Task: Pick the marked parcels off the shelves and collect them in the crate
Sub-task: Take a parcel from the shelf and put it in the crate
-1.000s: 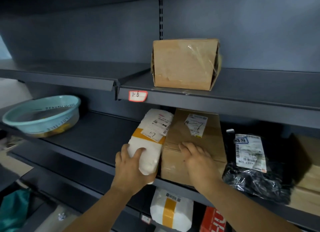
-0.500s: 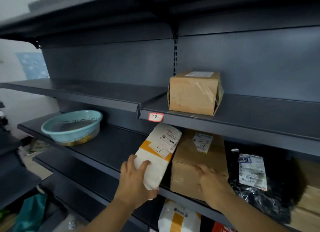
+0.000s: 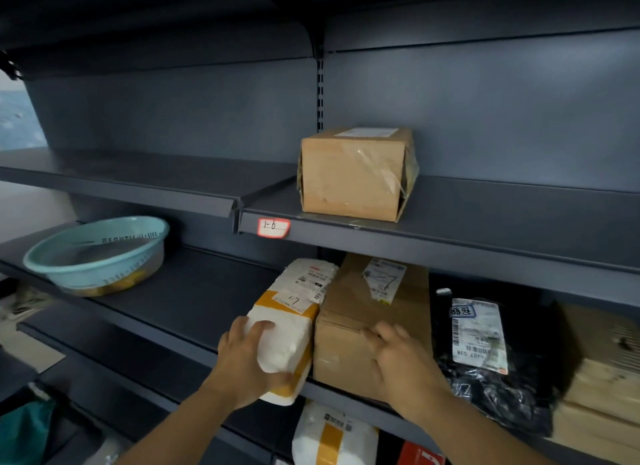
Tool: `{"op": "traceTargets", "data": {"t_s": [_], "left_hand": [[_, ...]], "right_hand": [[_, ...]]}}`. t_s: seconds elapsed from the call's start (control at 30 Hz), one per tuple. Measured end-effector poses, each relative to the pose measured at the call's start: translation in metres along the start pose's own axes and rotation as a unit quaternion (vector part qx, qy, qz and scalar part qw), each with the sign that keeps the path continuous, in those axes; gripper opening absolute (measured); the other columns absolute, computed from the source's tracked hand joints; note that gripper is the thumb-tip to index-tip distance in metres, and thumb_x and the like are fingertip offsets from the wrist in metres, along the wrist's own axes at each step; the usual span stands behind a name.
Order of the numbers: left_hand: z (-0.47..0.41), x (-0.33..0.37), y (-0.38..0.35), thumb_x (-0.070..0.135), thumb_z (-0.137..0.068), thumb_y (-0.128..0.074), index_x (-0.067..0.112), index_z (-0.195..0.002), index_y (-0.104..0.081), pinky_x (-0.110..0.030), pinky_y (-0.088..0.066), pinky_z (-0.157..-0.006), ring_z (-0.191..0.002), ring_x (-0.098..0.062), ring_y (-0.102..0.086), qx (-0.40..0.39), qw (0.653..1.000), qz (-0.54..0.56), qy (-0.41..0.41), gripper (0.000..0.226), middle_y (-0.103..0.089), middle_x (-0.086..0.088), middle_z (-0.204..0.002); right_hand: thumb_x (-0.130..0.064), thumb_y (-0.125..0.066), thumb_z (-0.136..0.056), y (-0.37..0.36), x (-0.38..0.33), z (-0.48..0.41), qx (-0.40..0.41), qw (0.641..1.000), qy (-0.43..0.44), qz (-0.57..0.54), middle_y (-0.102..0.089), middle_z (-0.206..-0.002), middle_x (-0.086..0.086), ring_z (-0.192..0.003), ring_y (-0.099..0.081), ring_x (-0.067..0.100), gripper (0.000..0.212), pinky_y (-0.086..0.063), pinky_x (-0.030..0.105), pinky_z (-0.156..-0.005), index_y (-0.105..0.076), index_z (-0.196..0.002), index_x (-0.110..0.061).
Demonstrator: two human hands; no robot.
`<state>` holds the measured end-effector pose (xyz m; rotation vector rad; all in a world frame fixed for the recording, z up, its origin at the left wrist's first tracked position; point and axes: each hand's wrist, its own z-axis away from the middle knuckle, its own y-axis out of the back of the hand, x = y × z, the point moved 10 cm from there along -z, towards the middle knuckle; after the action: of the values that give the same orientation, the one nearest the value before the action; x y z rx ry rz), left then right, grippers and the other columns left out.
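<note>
The left hand (image 3: 242, 364) has its fingers (image 3: 259, 326) curled over the near end of the white parcel (image 3: 294, 312), thumb beneath, clamped on it. The parcel lies on the middle shelf (image 3: 173, 298), its long axis running 6 to 1 o'clock. It touches the brown box (image 3: 374, 308) at 3 o'clock, where the right hand (image 3: 401, 364) rests, fingers loosely laid. The pull likely goes toward 6 o'clock.
</note>
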<state>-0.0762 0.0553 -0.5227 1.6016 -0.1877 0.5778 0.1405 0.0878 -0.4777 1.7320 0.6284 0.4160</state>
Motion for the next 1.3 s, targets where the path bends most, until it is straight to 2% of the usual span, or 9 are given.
{"op": "traceTargets", "data": {"t_s": [0.1,0.23,0.47,0.77,0.9,1.03,1.13,1.2,1.3], "left_hand": [[-0.017,-0.008,-0.001,0.055,-0.061,-0.076,0.04,-0.138,-0.02,-0.044,-0.023,-0.112,-0.138,-0.031,-0.008,-0.018,1.0,-0.01,0.01,0.097,-0.002,0.002,-0.149],[-0.038,-0.015,-0.004,0.052,-0.06,-0.079,0.039,-0.139,-0.021,-0.044,-0.022,-0.112,-0.139,-0.029,-0.009,-0.032,0.999,-0.025,0.017,0.099,-0.007,0.004,-0.15],[-0.066,0.003,-0.01,0.053,-0.062,-0.079,0.031,-0.141,-0.021,-0.039,-0.015,-0.115,-0.139,-0.024,-0.016,-0.012,0.998,-0.053,-0.021,0.1,-0.014,0.0,-0.151],[-0.074,0.01,-0.018,0.072,-0.065,-0.064,0.039,-0.146,-0.007,-0.055,-0.009,-0.115,-0.144,-0.032,0.012,-0.035,0.991,-0.132,-0.004,0.105,0.009,0.001,-0.158],[-0.058,0.062,-0.002,0.093,-0.058,-0.03,0.023,-0.143,-0.035,-0.045,-0.02,-0.113,-0.142,-0.025,-0.02,0.043,0.982,-0.075,-0.166,0.11,-0.031,-0.005,-0.151],[-0.06,0.096,-0.008,0.073,-0.08,-0.028,0.02,-0.136,-0.045,-0.034,-0.038,-0.102,-0.123,-0.023,-0.045,0.014,0.988,-0.01,-0.15,0.079,-0.056,-0.005,-0.129],[-0.071,0.091,-0.02,0.059,-0.091,-0.034,0.019,-0.125,-0.052,-0.039,-0.044,-0.094,-0.11,-0.027,-0.053,-0.017,0.996,0.014,-0.087,0.056,-0.062,-0.008,-0.114],[-0.075,0.084,-0.025,0.049,-0.094,-0.042,0.019,-0.125,-0.054,-0.039,-0.043,-0.097,-0.11,-0.027,-0.053,-0.036,0.996,0.068,-0.049,0.045,-0.062,-0.009,-0.119],[-0.073,0.084,-0.031,0.042,-0.095,-0.048,0.014,-0.134,-0.047,-0.036,-0.04,-0.103,-0.117,-0.026,-0.052,-0.072,0.991,0.112,-0.027,0.048,-0.057,-0.007,-0.129]], "right_hand": [[-0.011,-0.057,-0.087,0.006,0.003,-0.004,0.023,1.0,0.015,-0.002,-0.047,-0.131,-0.005,-0.116,-0.046,0.016,0.057,-0.045,0.029,-0.096,-0.042,-0.142,-0.019],[-0.02,-0.09,-0.051,0.014,0.029,-0.001,0.093,0.995,-0.018,-0.001,-0.068,-0.089,-0.007,-0.076,-0.065,0.012,0.044,-0.057,0.025,-0.06,-0.076,-0.093,-0.02],[-0.03,-0.082,-0.071,0.002,0.065,0.013,0.107,0.99,-0.09,-0.016,-0.064,-0.107,0.002,-0.093,-0.063,0.023,0.04,-0.059,0.036,-0.072,-0.071,-0.107,-0.02],[-0.028,-0.082,-0.071,-0.001,0.066,0.018,0.106,0.988,-0.102,-0.044,-0.063,-0.111,0.003,-0.1,-0.062,0.024,0.042,-0.059,0.03,-0.062,-0.07,-0.11,-0.019],[-0.025,-0.07,-0.084,0.0,0.067,0.021,0.111,0.986,-0.112,-0.06,-0.058,-0.124,0.005,-0.115,-0.055,0.026,0.038,-0.058,0.036,-0.078,-0.065,-0.121,-0.018],[-0.029,-0.044,-0.1,0.005,0.069,0.02,0.109,0.975,-0.136,-0.136,-0.043,-0.137,-0.003,-0.127,-0.035,0.015,0.036,-0.04,0.024,-0.1,-0.056,-0.132,-0.021],[-0.019,-0.05,-0.097,0.008,0.08,0.018,0.121,0.951,-0.184,-0.216,-0.049,-0.123,-0.004,-0.111,-0.039,0.01,0.027,-0.035,0.009,-0.095,-0.065,-0.12,-0.016],[-0.019,-0.061,-0.091,0.005,0.095,0.02,0.135,0.924,-0.245,-0.26,-0.046,-0.124,0.0,-0.114,-0.046,0.015,0.031,-0.037,0.017,-0.102,-0.062,-0.122,-0.015],[-0.02,-0.071,-0.084,-0.021,0.113,0.031,0.107,0.835,-0.35,-0.411,-0.04,-0.139,0.008,-0.125,-0.048,0.025,0.069,-0.04,0.036,-0.108,-0.037,-0.143,-0.012]]}}
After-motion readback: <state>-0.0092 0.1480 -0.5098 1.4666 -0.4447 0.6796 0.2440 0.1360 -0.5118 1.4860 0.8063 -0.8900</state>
